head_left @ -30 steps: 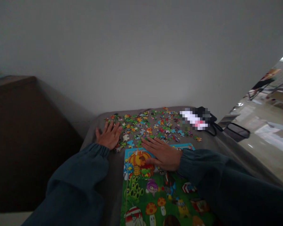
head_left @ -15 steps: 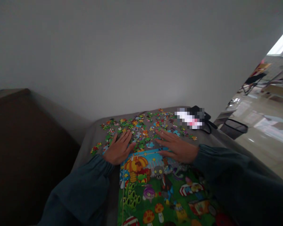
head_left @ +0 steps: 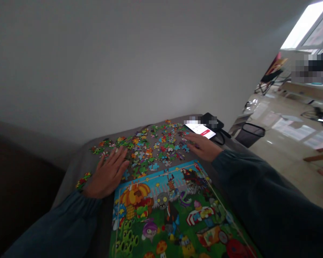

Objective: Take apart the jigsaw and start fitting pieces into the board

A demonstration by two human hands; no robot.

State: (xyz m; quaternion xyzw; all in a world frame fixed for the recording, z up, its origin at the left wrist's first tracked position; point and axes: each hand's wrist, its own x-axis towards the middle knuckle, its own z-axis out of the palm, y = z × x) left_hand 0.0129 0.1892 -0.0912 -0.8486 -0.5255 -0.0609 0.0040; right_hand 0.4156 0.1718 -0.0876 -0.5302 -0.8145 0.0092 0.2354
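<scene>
My left hand (head_left: 109, 174) lies palm down with its fingers stretched out, over the left side of the loose jigsaw pieces (head_left: 148, 152). Across from it, my right hand (head_left: 202, 146) is flat too, fingers extended toward the right edge of the pieces, just below the phone. Both hands hold nothing. Between my forearms is a picture board (head_left: 174, 204) printed with cartoon plants, mushrooms and a grey zombie. The pieces spread beyond its far edge, and some are hidden under my fingers.
A phone (head_left: 200, 129) with a lit screen lies at the far right of the grey-covered table (head_left: 72, 166), against a black case (head_left: 212, 122) with a strap. A wall rises behind. On the floor to the right stands a dark mesh bin (head_left: 249, 135).
My hands have moved apart: the left to the left, the right toward the phone, off the board's top edge. The view has turned right, showing more of the board's right side.
</scene>
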